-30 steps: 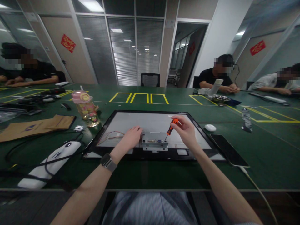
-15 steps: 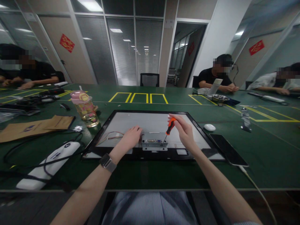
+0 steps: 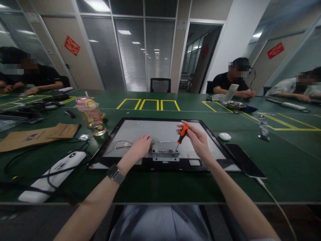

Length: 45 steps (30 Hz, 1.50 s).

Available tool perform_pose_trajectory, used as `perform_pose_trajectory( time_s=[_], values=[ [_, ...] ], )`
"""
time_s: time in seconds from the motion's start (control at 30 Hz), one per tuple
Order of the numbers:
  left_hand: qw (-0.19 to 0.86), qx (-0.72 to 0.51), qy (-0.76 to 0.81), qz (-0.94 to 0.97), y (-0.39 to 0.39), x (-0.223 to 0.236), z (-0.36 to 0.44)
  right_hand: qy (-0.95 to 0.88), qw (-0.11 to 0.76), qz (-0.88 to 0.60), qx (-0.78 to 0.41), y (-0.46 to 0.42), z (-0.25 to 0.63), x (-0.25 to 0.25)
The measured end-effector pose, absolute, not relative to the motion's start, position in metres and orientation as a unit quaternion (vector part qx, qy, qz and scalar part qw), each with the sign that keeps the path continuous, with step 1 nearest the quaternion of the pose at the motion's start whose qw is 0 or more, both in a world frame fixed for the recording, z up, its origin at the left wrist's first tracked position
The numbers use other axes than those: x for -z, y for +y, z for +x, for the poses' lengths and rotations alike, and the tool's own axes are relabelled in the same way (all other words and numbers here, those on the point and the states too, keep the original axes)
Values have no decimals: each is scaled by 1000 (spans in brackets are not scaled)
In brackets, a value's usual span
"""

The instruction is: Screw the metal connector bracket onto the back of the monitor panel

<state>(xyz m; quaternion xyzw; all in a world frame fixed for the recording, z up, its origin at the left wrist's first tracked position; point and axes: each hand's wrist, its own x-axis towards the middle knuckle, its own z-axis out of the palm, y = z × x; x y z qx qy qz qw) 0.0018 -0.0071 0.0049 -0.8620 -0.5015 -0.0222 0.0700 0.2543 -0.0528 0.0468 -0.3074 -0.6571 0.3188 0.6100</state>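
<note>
A flat display panel point(image 3: 130, 130) lies on the table, its pale back facing up inside a black frame. Across its near edge sits a metal bracket point(image 3: 160, 154) with video ports in its near face. My right hand point(image 3: 197, 139) is closed around the orange-and-black handle of a screwdriver point(image 3: 183, 134). The screwdriver tilts, its tip down at the bracket's right end; a screw there is too small to make out. My left hand point(image 3: 142, 146) grips the bracket's left end, its fingertips partly hidden. Thin wires point(image 3: 120, 145) lie on the panel beside my left hand.
Left of the panel are a drink bottle point(image 3: 91, 117), a brown paper envelope point(image 3: 37, 137) and a white power strip point(image 3: 54, 177) with black cables. A phone point(image 3: 244, 160) on a cable and a white earbud case point(image 3: 224, 136) lie right. People sit across the table.
The fingers of my right hand have shifted around the screwdriver handle, and the handle has moved slightly. My left hand and the bracket stay in place.
</note>
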Motion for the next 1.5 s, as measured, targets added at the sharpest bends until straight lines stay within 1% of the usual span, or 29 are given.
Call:
perform_pose_trajectory(
  time_s=[0.07,0.17,0.27,0.43,0.5,0.63,0.8,0.93,1.13,1.3,1.5],
  values=[
    [70,23,-500,-863,-7,-4,1,-647,619,-323,-306,-51,254,-45],
    [70,25,-498,-864,-6,-3,1,-635,644,-346,-251,-49,254,-43],
    [68,28,-497,-865,-5,-2,1,-645,640,-346,-231,-50,253,-46],
    [59,27,-501,-863,-6,-3,1,-660,611,-322,-296,-57,251,-51],
    [56,29,-502,-863,-7,-5,1,-645,621,-314,-315,-55,251,-50],
    [61,31,-498,-864,-8,-6,1,-606,661,-322,-305,-48,253,-43],
    [69,25,-497,-865,-6,-3,1,-562,651,-301,-412,-45,254,-43],
    [69,23,-496,-865,-5,-2,0,-554,641,-263,-462,-47,253,-48],
    [66,26,-497,-865,-6,-4,1,-568,641,-264,-444,-48,251,-48],
    [66,29,-498,-864,-7,-4,0,-559,632,-259,-471,-50,251,-51],
    [67,26,-499,-864,-6,-3,0,-574,630,-262,-454,-50,252,-53]
  ],
)
